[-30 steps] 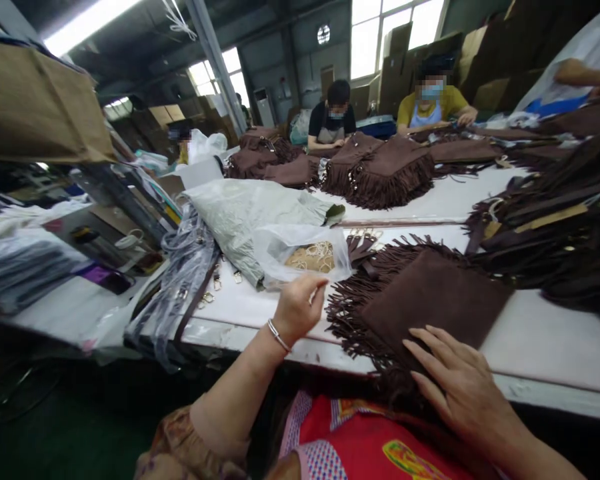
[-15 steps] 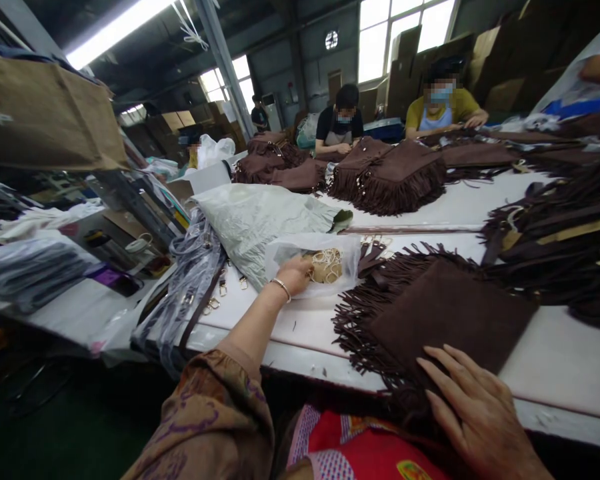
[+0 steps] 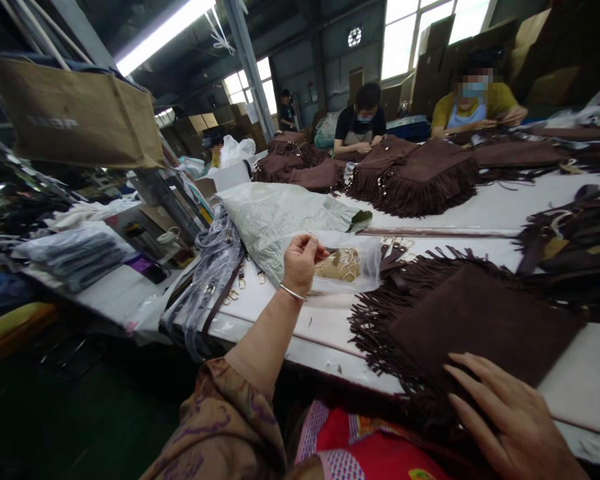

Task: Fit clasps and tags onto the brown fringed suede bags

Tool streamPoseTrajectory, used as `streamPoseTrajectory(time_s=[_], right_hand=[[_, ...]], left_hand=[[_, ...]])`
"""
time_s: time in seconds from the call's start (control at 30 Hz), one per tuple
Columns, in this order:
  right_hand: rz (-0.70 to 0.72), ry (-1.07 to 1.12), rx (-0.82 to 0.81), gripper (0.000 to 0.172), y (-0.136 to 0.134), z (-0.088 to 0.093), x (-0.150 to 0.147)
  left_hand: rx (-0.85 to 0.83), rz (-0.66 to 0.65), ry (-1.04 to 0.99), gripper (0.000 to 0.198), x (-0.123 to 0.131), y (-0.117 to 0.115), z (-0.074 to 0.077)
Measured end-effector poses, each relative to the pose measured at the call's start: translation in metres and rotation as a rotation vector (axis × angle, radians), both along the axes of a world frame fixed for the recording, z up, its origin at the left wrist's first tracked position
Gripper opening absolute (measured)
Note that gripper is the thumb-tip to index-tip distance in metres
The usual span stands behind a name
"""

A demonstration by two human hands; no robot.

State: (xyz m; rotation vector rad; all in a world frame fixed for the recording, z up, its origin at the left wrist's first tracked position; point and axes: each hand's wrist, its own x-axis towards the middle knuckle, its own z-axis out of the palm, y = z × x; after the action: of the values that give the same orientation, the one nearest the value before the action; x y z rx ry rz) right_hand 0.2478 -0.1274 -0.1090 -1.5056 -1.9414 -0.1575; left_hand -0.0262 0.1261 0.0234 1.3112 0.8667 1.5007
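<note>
Brown suede covers the near right of the white worktop [image 3: 500, 207]: a fringed bag [image 3: 480, 320] lies flat there, its fringe spilling toward the left and over the near edge. The right hand [image 3: 513, 420] rests on the bag's near corner, palm down, fingers released and spread, gripping nothing.

Just left of the fringe lies a clear plastic bag [image 3: 365, 273] with tan tags [image 3: 343, 263] and pale looped cords inside. The left hand [image 3: 300, 263] is raised at the left end of that clear bag. Its thumb and forefinger are clenched in a pinch and the other fingers are curled. What sits in the pinch is too small to make out, so I cannot tell whether it is a cord or the plastic itself. A thin silver bracelet [image 3: 293, 292] circles the left wrist, and a patterned brown sleeve [image 3: 220, 427] covers the arm nearer the body.

Farther left a grey-green plastic sack [image 3: 280, 213] lies crumpled on the worktop. Beside it, at the left edge, a bundle of dark straps [image 3: 215, 280] with metal clasps is wrapped in clear film.

On the far side sits a heap of more fringed brown bags [image 3: 420, 177]. Two people are seated behind it, one in a black top [image 3: 360, 123] and one in a yellow top [image 3: 475, 103]. A large tan paper bag [image 3: 75, 120] hangs at the upper left. A red apron [image 3: 370, 443] shows at the near edge.
</note>
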Motion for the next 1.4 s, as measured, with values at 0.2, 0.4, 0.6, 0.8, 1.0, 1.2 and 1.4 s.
streamPoseTrajectory(time_s=[0.2, 0.4, 0.6, 0.8, 1.0, 1.2, 1.4], right_hand=[[-0.057, 0.534, -0.160, 0.035, 0.007, 0.066, -0.019], [-0.217, 1.058, -0.267, 0.032, 0.013, 0.102, -0.045], [-0.221, 1.151, -0.200, 0.022, -0.002, 0.090, -0.033], [-0.020, 1.476, -0.501, 0.026, -0.013, 0.093, -0.027], [-0.002, 0.850, -0.629, 0.030, -0.017, 0.095, -0.031], [-0.095, 0.751, -0.597, 0.032, -0.021, 0.091, -0.029], [-0.184, 0.672, -0.562, 0.027, -0.024, 0.088, -0.027]], left_hand=[[-0.221, -0.403, -0.043, 0.027, 0.064, -0.096, -0.007], [0.222, -0.454, 0.548, 0.010, 0.104, -0.168, -0.030], [0.343, -0.646, 0.684, 0.016, 0.100, -0.180, -0.045], [0.411, -0.803, 0.642, 0.030, 0.077, -0.182, -0.041], [0.474, -0.750, 0.629, 0.044, 0.077, -0.163, -0.030], [0.640, -0.687, 0.734, 0.023, 0.082, -0.158, -0.050], [0.638, -0.543, 0.992, 0.034, 0.088, -0.166, -0.060]])
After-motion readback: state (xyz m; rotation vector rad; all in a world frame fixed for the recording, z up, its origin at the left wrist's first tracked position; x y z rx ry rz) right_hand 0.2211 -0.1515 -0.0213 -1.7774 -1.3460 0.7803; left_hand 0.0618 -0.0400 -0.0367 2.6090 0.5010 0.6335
